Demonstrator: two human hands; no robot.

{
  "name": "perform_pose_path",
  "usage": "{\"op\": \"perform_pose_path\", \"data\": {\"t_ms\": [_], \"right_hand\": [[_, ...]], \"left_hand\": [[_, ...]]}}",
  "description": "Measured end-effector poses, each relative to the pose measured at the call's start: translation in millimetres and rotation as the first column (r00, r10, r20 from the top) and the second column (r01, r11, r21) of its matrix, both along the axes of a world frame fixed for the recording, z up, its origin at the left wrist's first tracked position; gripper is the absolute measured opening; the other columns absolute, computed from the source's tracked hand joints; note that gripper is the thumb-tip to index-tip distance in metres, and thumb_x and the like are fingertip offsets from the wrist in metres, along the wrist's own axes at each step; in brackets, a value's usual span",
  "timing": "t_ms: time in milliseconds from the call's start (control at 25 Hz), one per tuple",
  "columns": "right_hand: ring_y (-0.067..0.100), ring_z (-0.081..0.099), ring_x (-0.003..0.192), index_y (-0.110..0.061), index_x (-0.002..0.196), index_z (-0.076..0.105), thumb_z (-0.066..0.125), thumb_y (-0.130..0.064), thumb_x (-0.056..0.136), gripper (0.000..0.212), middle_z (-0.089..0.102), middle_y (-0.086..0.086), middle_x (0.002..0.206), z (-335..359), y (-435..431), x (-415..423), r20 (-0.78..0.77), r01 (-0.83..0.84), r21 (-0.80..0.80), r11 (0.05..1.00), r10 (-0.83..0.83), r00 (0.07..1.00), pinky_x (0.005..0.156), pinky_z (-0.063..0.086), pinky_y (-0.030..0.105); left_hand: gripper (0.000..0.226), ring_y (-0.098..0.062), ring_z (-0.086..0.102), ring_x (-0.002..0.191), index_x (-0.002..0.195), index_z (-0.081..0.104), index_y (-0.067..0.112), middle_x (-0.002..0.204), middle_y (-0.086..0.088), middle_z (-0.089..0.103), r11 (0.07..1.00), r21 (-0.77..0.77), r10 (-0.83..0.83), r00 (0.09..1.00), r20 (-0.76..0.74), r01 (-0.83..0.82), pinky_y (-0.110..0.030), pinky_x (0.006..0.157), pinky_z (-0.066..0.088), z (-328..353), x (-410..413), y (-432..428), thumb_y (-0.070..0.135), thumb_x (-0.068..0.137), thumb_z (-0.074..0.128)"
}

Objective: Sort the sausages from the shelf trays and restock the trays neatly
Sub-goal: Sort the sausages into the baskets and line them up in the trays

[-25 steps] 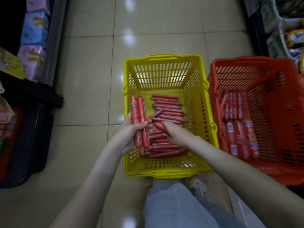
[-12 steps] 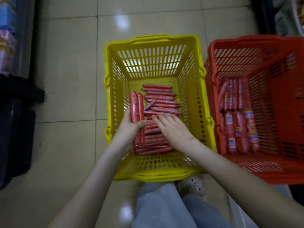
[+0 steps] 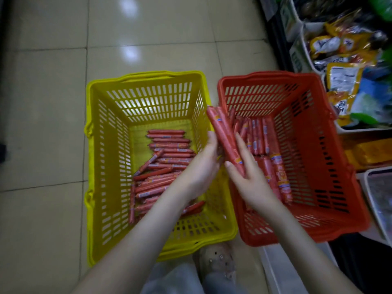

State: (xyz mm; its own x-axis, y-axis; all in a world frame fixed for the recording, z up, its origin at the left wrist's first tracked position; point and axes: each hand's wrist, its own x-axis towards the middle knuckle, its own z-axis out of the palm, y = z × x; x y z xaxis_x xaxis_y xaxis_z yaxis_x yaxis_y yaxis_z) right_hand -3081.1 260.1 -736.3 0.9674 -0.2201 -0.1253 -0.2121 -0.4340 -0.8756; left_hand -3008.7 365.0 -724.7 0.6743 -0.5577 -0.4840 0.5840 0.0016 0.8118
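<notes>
My left hand [image 3: 202, 166] and my right hand [image 3: 250, 179] both hold two thick red sausages [image 3: 223, 132], tilted up over the gap between the two baskets. The left fingers curl behind the pair. The right thumb and fingers close on their lower end. On the floor, the yellow basket [image 3: 144, 76] holds several thin red sausages [image 3: 167, 158] in a loose pile. To its right, the red basket [image 3: 275, 74] holds several thick sausages [image 3: 275, 166] lying lengthwise along its left side.
Shelf trays with orange and yellow snack packets [image 3: 343, 81] run along the right edge, close to the red basket. Tiled floor [image 3: 42, 124] lies to the left and beyond the baskets. My shoe [image 3: 218, 266] and trouser leg are just below the baskets.
My left hand carried the two thick sausages rightward out of the yellow basket to the red basket's edge. My right hand left the thin sausages and took hold of the pair. The view swung right.
</notes>
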Motion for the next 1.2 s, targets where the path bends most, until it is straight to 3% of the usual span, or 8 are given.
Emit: {"op": "perform_pose_path", "data": {"t_ms": [40,120,240,400,520,640,920,1200], "right_hand": [[-0.02,0.023,0.127,-0.019,0.149,0.018,0.051,-0.018,0.089,0.068,0.027,-0.014,0.142,-5.5,-14.0,-3.4,0.021,0.037,-0.058,0.998,-0.036,0.999,0.103,0.013,0.0],[-0.009,0.025,0.125,-0.016,0.15,0.017,0.054,-0.009,0.093,0.068,0.031,-0.001,0.138,-24.1,-37.4,-10.4,0.011,0.142,-0.18,0.973,-0.142,0.99,0.1,0.01,-0.003],[0.024,0.031,0.133,-0.014,0.151,0.012,0.055,-0.006,0.093,0.073,0.03,0.02,0.14,-67.1,-64.7,-4.5,-0.108,0.206,-0.28,0.938,-0.244,0.964,0.106,0.013,0.008],[0.04,0.027,0.135,-0.013,0.152,0.009,0.054,-0.015,0.094,0.074,0.021,0.023,0.149,-123.9,-80.4,38.9,-0.221,0.084,-0.398,0.914,-0.184,0.958,0.112,0.022,0.041],[0.031,0.016,0.141,-0.019,0.153,-0.001,0.037,-0.033,0.101,0.066,0.01,0.01,0.158,-148.5,-78.9,70.3,-0.402,-0.076,-0.519,0.851,-0.164,0.901,0.112,0.016,0.048],[0.026,0.009,0.144,-0.02,0.153,-0.004,0.03,-0.036,0.102,0.063,0.006,0.006,0.16,-148.2,-78.5,74.6,-0.445,-0.101,-0.55,0.829,-0.189,0.876,0.114,0.01,0.048],[0.03,0.027,0.137,-0.007,0.15,0.019,0.051,-0.017,0.092,0.067,0.032,0.014,0.15,-52.5,-73.7,6.1,-0.139,0.05,-0.549,0.834,-0.15,0.979,0.114,0.019,0.039],[0.03,0.039,0.129,-0.001,0.138,0.043,0.053,-0.008,0.091,0.048,0.047,0.016,0.137,97.0,-43.8,-101.9,0.024,0.22,-0.47,0.855,-0.237,0.971,0.108,0.022,0.028]], "left_hand": [[0.072,-0.02,0.033,0.139,0.145,0.035,0.009,0.148,-0.009,0.04,0.977,0.206,-0.111,0.96,0.257,0.058,-0.037,0.117,0.024,-7.7,-0.7,-10.9,0.06,0.095,0.025],[0.069,-0.029,0.025,0.143,0.147,0.029,0.003,0.151,-0.016,0.032,0.81,0.583,-0.375,0.707,0.6,-0.065,-0.04,0.119,0.016,-32.9,0.1,-26.4,0.042,0.09,0.035],[0.07,-0.03,0.006,0.147,0.152,0.018,0.011,0.158,-0.016,0.014,0.65,0.743,-0.615,0.465,0.637,-0.158,-0.048,0.119,0.007,-60.2,-0.6,-39.4,0.038,0.089,0.033],[0.075,-0.028,-0.003,0.148,0.152,0.017,0.012,0.159,-0.016,0.007,0.584,0.795,-0.674,0.448,0.588,-0.163,-0.049,0.116,0.001,-84.9,1.1,-46.8,0.044,0.085,0.013],[0.074,-0.026,-0.004,0.148,0.153,0.016,0.014,0.16,-0.014,0.005,0.571,0.8,-0.688,0.426,0.588,-0.182,-0.045,0.117,0.001,-85.0,0.0,-46.6,0.045,0.085,0.013],[0.073,-0.026,-0.001,0.148,0.152,0.02,0.016,0.16,-0.013,0.008,0.576,0.798,-0.676,0.445,0.587,-0.177,-0.046,0.117,0.005,-85.9,1.1,-45.2,0.045,0.086,0.016],[0.06,-0.034,0.021,0.143,0.148,0.03,0.007,0.153,-0.021,0.025,0.547,0.818,-0.657,0.515,0.55,-0.176,-0.043,0.117,0.016,-40.3,-9.5,-37.3,0.032,0.096,0.047],[0.034,-0.034,0.049,0.119,0.124,0.052,0.009,0.125,-0.016,0.052,0.613,0.787,-0.637,0.548,0.543,-0.067,-0.041,0.099,0.04,97.0,-66.4,3.1,0.026,0.096,0.045]]}}
